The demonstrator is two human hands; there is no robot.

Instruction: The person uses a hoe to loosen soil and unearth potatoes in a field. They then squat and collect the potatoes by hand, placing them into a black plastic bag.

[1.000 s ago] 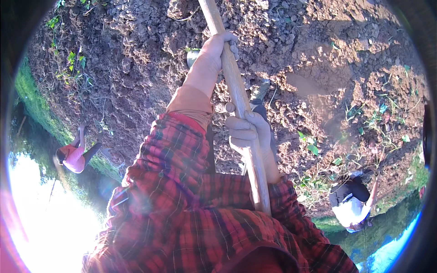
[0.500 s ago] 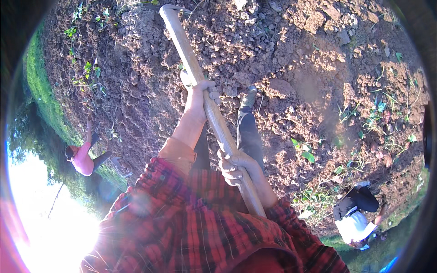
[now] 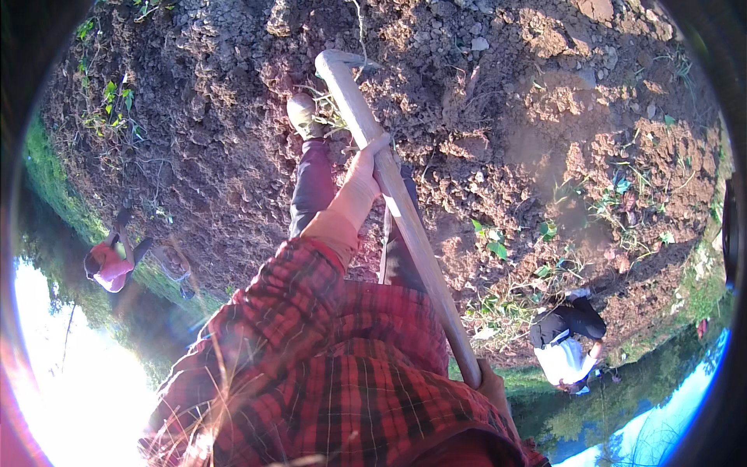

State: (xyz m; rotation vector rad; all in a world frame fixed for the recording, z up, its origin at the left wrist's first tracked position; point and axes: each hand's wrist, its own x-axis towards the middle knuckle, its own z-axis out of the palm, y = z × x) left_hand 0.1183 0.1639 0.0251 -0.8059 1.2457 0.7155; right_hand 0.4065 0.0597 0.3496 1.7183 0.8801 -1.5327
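Observation:
A hoe with a long pale wooden handle (image 3: 416, 237) slants from the soil ahead down to my right side. Its head (image 3: 341, 59) bends to the right at the far end, just above or on the broken earth; I cannot tell whether it touches. Around the upper part of the handle, my left hand (image 3: 367, 173) is closed. Low beside my right hip, my right hand (image 3: 492, 387) grips the handle's near end, partly hidden by the handle and sleeve. Plant stems (image 3: 331, 117) lie next to the hoe head and my left shoe (image 3: 302, 117).
Lumpy brown soil (image 3: 226, 156) spreads all around. Leafy vines (image 3: 498, 311) lie to the right, with more green leaves (image 3: 117, 101) at far left. One person (image 3: 113, 268) is at the left edge; another in a white top (image 3: 564, 350) bends at the lower right.
The hoe head has come nearer and to the right. My right hand has drawn back along my right side, my left hand has shifted slightly right, and my legs have changed position.

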